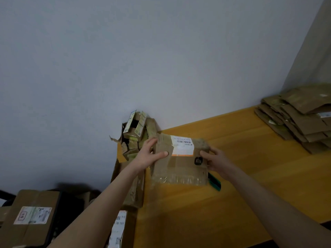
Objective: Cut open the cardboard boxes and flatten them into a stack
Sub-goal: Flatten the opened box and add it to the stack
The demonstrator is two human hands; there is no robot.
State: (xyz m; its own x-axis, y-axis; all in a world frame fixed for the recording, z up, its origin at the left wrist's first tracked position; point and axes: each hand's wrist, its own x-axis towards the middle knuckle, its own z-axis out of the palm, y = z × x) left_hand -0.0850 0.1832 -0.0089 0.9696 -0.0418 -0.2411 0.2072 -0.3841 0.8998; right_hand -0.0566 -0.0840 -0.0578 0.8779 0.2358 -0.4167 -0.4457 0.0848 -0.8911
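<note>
Both hands hold one brown box [180,165] over the yellow table [241,194]. The left hand [152,155] grips its left side with the thumb on top, and the right hand [215,161] grips its right side by the black mark. A green thing [215,184] peeks out from under the box, flat boxes sit in a stack [300,120] far right, and small boxes [137,131] are piled by the wall [161,68].

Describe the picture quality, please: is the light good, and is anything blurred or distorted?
Head view: dim, flat light with only soft shadows; the cardboard box, held by the left hand and right hand, is slightly blurred, its shipping label unreadable; the wide lens tilts the table; the flattened stack looks soft.
</note>
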